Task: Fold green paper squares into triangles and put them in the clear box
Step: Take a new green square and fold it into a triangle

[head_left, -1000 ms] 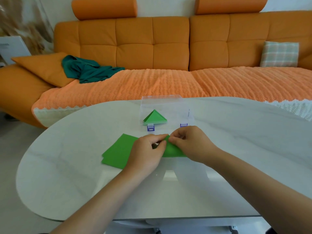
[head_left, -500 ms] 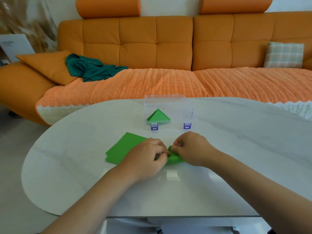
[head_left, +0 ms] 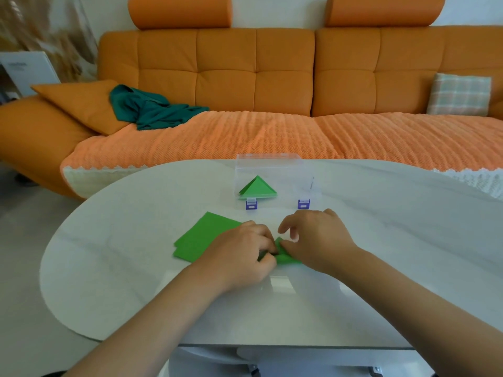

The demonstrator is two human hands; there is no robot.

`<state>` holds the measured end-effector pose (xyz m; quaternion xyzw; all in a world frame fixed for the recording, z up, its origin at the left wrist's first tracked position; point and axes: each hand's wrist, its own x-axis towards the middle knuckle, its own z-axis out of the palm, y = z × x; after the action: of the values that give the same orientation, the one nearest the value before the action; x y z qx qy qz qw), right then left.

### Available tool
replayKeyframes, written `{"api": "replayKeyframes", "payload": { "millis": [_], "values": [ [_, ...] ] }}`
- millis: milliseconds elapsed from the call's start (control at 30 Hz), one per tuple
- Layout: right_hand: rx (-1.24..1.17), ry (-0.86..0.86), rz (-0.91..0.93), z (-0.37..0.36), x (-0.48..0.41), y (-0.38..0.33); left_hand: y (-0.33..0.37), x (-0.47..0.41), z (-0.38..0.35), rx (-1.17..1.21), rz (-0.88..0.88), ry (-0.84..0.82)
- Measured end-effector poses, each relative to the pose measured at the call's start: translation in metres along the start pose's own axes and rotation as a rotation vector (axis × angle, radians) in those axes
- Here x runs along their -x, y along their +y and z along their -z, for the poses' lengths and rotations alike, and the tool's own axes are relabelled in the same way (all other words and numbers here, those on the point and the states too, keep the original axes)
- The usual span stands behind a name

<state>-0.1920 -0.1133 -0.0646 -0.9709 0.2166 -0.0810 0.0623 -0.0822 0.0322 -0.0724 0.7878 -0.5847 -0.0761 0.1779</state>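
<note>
A green paper piece lies partly folded on the white table between my hands. My left hand pinches its left part with curled fingers. My right hand holds its right side with the thumb, while the other fingers are lifted and loosely bent. To the left lies a flat stack of green paper squares, partly under my left hand. Behind the hands stands the clear box with purple latches, and a folded green triangle rests inside it on the left.
The oval white table ends close to me in a glass edge. Behind it runs an orange sofa with a teal cloth and a checked cushion.
The hands have drawn slightly nearer to me with the paper, which is folded smaller. My right hand's fingers have lifted off the paper.
</note>
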Motion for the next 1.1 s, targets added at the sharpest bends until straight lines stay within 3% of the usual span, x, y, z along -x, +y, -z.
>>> {"api": "replayKeyframes", "payload": {
  "millis": [200,533,1100],
  "values": [
    [0.076,-0.125,0.16,0.005,0.014,0.002,0.003,0.004,-0.001,-0.076,-0.046,0.011],
    [0.126,-0.084,0.176,-0.003,0.025,0.004,0.015,0.03,-0.014,-0.371,-0.239,0.104],
    [0.144,-0.059,0.154,-0.006,0.042,0.006,0.023,0.056,-0.034,-0.116,-0.095,0.014]
  ]
}}
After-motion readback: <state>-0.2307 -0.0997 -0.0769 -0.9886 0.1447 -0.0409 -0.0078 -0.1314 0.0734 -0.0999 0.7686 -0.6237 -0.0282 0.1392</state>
